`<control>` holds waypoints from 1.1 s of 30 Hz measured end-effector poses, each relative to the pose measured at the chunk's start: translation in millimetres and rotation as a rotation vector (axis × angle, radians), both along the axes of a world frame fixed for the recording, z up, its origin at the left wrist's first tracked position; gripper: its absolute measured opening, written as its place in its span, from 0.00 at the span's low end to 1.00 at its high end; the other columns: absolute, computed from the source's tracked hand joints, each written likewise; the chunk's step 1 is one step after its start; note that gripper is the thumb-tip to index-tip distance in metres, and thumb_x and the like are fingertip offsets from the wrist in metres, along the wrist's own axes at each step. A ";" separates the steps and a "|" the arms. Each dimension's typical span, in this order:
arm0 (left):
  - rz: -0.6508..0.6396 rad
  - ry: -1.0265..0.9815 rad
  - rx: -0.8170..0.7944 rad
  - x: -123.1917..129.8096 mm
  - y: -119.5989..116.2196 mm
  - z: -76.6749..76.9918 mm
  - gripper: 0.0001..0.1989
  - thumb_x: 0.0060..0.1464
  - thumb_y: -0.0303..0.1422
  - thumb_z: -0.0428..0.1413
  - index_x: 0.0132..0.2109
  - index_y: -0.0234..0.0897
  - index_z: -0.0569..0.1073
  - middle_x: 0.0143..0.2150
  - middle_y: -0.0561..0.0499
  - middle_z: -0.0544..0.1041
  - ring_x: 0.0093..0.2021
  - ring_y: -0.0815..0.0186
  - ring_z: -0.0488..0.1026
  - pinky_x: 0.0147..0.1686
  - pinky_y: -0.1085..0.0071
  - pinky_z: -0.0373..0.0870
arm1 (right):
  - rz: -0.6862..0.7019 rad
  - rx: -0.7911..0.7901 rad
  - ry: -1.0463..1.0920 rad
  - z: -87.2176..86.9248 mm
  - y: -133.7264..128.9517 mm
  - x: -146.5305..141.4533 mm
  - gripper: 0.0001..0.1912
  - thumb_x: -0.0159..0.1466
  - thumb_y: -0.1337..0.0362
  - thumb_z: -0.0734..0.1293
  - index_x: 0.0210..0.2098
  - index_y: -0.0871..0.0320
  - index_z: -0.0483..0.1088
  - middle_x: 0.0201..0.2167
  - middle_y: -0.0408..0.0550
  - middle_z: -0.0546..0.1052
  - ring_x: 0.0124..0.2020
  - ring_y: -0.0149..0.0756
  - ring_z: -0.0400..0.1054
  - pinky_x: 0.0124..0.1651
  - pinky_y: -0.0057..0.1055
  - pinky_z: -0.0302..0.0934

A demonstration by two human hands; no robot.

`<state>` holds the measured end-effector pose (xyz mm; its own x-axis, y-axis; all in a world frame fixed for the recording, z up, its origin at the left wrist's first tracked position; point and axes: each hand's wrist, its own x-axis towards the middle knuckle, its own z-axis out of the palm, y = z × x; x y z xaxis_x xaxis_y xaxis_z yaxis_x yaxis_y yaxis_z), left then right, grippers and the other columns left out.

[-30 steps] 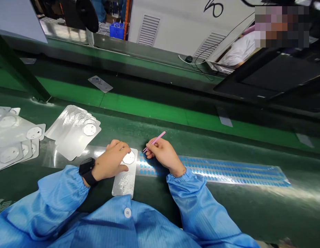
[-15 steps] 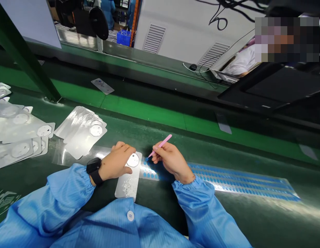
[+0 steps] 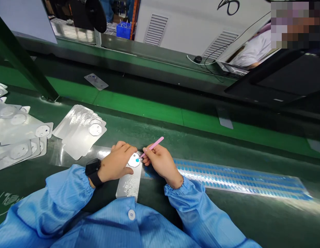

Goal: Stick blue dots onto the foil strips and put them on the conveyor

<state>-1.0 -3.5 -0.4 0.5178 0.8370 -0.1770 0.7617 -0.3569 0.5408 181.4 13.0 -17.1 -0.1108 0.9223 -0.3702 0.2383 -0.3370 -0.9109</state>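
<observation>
My left hand [image 3: 115, 162], with a black watch on its wrist, rests on the near end of a narrow silver plate [image 3: 128, 186], fingers curled over its edge. On that plate is a white octagonal patch [image 3: 133, 160], partly covered by my left fingers. My right hand [image 3: 161, 162] pinches pink tweezers [image 3: 152, 147]. Their tip touches a small blue dot [image 3: 137, 160] on the patch. To the right lies a clear sheet of blue dots [image 3: 239, 179], its left end beneath my right hand.
A stack of silver plates [image 3: 83, 132] and more loose plates [image 3: 17, 137] lie left on the green bench. One plate [image 3: 96, 81] lies farther away. A blue bin [image 3: 123, 30] stands beyond, and a person's white sleeve [image 3: 253, 50] shows upper right.
My right hand has moved left from the blue dot sheet to above the plate. A blue dot now shows on the white patch at the tweezers' tip.
</observation>
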 end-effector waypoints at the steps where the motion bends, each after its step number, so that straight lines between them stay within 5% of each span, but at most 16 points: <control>1: -0.003 0.004 -0.003 0.2 0.0 0.5 0.28 0.42 0.31 0.66 0.50 0.38 0.64 0.49 0.47 0.70 0.53 0.54 0.60 0.50 0.57 0.62 | -0.004 -0.005 0.001 1.1 -0.2 -0.6 0.17 0.54 0.50 0.69 0.25 0.57 0.66 0.16 0.43 0.73 0.16 0.31 0.68 0.20 0.27 0.65; 25: -0.050 0.040 0.018 -0.8 -0.9 0.5 0.25 0.46 0.32 0.65 0.51 0.42 0.67 0.51 0.47 0.69 0.54 0.53 0.58 0.51 0.54 0.61 | -0.014 0.044 -0.117 7.5 -3.3 -5.0 0.09 0.57 0.58 0.67 0.25 0.55 0.66 0.18 0.43 0.74 0.18 0.34 0.70 0.22 0.28 0.67; 33: -0.083 0.103 0.028 -1.2 -1.5 4.4 0.14 0.48 0.34 0.63 0.45 0.46 0.76 0.55 0.45 0.67 0.56 0.50 0.58 0.50 0.50 0.61 | 0.026 0.122 -0.156 2.0 -4.9 -3.8 0.09 0.58 0.57 0.65 0.27 0.55 0.66 0.19 0.44 0.75 0.19 0.35 0.71 0.23 0.30 0.66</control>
